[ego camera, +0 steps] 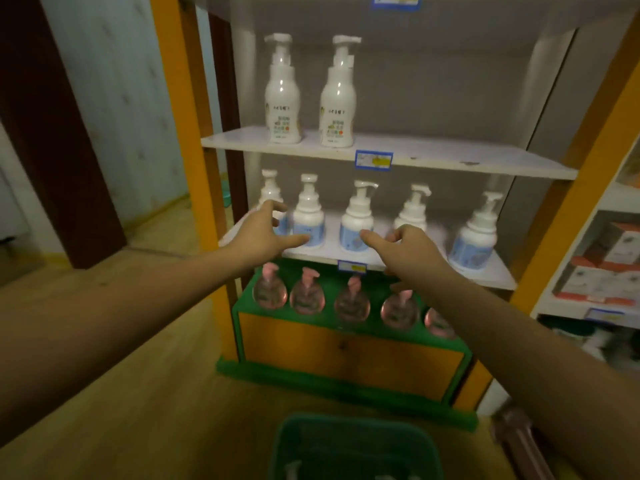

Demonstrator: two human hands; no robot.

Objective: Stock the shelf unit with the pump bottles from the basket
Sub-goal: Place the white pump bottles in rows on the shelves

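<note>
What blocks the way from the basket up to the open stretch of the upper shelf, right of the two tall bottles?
Nothing visible does. The upper shelf lies bare right of the two tall bottles. Both hands, left hand and right hand, hang lower, by the middle shelf, holding nothing. The basket sits below.

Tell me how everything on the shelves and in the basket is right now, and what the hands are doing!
Tall white bottles: two, upright, top shelf.
Blue-label bottles: five, upright, middle shelf.
Pink bottles: a row, upright, green bottom ledge.
Basket: on the floor, white pump tops showing inside.
Left hand: open, fingers spread by the leftmost blue-label bottles, holding nothing.
Right hand: open, reaching at the middle shelf, holding nothing.
</note>
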